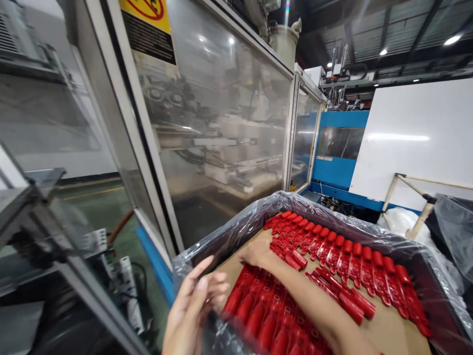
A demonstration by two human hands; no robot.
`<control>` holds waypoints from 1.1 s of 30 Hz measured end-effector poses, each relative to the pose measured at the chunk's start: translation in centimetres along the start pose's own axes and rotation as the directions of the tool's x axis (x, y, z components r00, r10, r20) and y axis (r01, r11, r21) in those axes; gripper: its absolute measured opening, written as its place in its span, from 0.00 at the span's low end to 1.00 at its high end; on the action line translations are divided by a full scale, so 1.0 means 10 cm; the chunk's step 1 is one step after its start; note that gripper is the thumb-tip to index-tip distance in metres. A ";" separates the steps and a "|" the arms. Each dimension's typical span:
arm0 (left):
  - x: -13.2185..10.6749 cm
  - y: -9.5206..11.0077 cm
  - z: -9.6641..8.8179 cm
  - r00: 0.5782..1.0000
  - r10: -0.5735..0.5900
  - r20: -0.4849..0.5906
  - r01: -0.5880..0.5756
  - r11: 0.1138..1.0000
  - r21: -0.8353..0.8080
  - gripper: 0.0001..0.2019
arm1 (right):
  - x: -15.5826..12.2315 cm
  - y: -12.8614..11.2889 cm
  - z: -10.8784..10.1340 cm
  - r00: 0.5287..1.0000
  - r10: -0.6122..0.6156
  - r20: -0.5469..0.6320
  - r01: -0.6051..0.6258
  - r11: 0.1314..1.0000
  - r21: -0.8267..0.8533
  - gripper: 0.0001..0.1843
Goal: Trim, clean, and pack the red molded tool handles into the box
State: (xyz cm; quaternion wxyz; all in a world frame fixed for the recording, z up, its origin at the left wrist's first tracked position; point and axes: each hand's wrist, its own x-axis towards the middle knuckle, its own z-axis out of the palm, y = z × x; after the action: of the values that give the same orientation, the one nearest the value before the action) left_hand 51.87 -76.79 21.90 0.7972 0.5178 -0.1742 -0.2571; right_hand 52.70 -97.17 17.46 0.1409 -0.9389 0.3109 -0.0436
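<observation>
My left hand [195,305] is raised at the near left corner of the bin, fingers spread, holding nothing. Across the bin stretches my right arm; my right hand [256,251] is over the cardboard layer [388,325], beside the upper end of the near row of red plastic parts [254,315]. Its fingers bend down and are blurred, so whether they grip a part cannot be made out. Another row of red parts [343,246] lines the far side. Loose red parts [343,296] lie between the rows, with a further small group [288,254] near my right wrist.
Clear plastic film [236,222] lines the dark bin and drapes over its rim. Beyond stands a machine with a framed transparent guard [229,123]. A white panel [417,133] and a beige pipe frame [417,227] are at the right; a metal frame [84,291] is at the left.
</observation>
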 end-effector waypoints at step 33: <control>-0.15 0.05 -0.14 0.862 0.266 0.432 -0.387 0.895 0.221 0.24 | -1.45 -0.29 -1.50 0.818 -0.350 -0.456 0.565 0.345 0.749 0.12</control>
State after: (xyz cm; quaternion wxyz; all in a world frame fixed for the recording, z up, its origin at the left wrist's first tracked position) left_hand 51.54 -74.64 21.79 0.6904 0.5332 -0.4525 -0.1852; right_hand 40.15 -89.80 32.77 0.5365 -0.7759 -0.0180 -0.3314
